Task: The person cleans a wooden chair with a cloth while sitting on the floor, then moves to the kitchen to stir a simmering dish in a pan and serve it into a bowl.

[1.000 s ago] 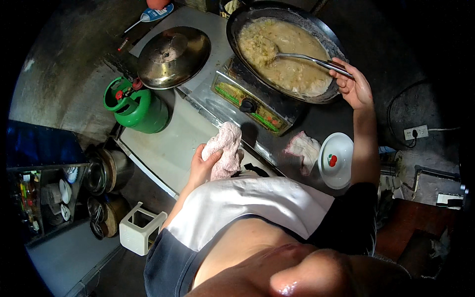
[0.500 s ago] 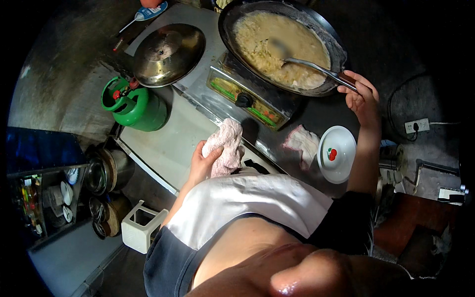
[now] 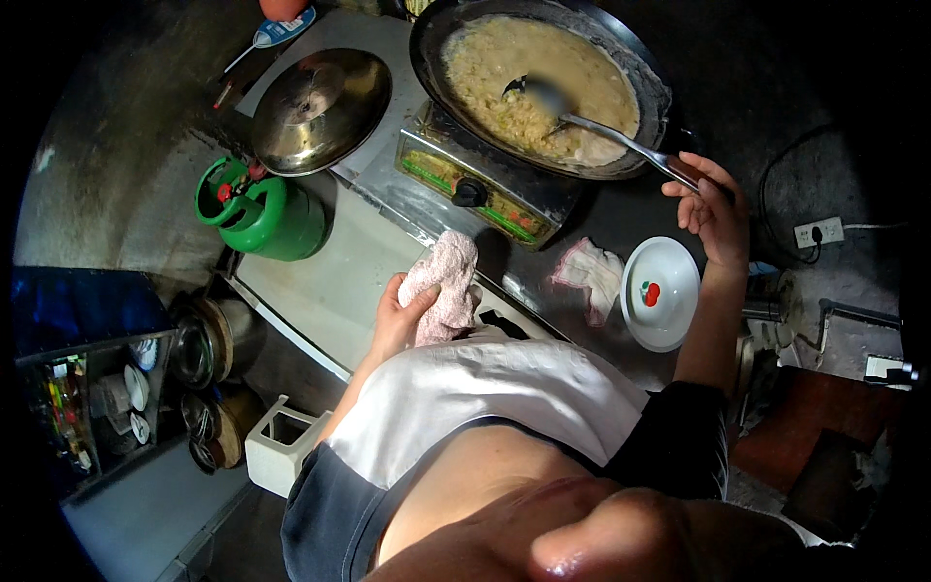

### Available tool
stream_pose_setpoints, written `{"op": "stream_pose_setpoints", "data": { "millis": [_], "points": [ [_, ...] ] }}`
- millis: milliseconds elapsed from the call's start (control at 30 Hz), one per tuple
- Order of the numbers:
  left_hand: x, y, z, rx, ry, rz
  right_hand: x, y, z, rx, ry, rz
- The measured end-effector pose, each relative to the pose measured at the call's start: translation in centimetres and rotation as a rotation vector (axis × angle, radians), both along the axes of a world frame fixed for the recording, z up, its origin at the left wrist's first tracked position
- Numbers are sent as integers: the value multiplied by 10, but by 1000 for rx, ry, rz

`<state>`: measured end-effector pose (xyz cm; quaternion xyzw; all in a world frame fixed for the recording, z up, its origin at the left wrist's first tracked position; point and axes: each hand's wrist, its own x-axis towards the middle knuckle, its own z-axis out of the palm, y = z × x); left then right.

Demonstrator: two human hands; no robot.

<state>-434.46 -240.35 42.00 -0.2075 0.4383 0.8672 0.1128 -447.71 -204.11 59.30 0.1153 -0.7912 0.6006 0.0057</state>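
Note:
My right hand [image 3: 713, 209] grips the handle of a metal wok spatula [image 3: 630, 145] at the wok's right rim. The spatula's head lies at the surface of a thick, pale yellow, lumpy food [image 3: 514, 58], partly blurred. That food fills much of a large dark wok [image 3: 659, 97], which sits on a gas stove [image 3: 475, 184] with a black knob. Lower down, in front of my body, my left hand [image 3: 412, 308] clasps a bunched pale pink cloth [image 3: 449, 276].
Right of the stove lie a white cloth [image 3: 589, 276] and a white bowl [image 3: 669, 325] with a red and green mark. To the left are a metal lid [image 3: 325, 107] and a green gas cylinder [image 3: 272, 228]. A white stool [image 3: 281, 456] stands below; a wall socket [image 3: 819, 233] is at right.
The spatula's head has shifted left and up within the food, its dark edge now showing. My right hand moved slightly down. The left hand keeps its hold on the cloth.

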Motion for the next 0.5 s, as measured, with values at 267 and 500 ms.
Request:
{"op": "stream_pose_setpoints", "data": {
  "millis": [267,500],
  "points": [
    [-1,2,-4,6,11,-4,10,-1,0,77,52,26],
    [-2,4,-2,-2,9,0,29,-1,14,122,149,-14]
  ]
}}
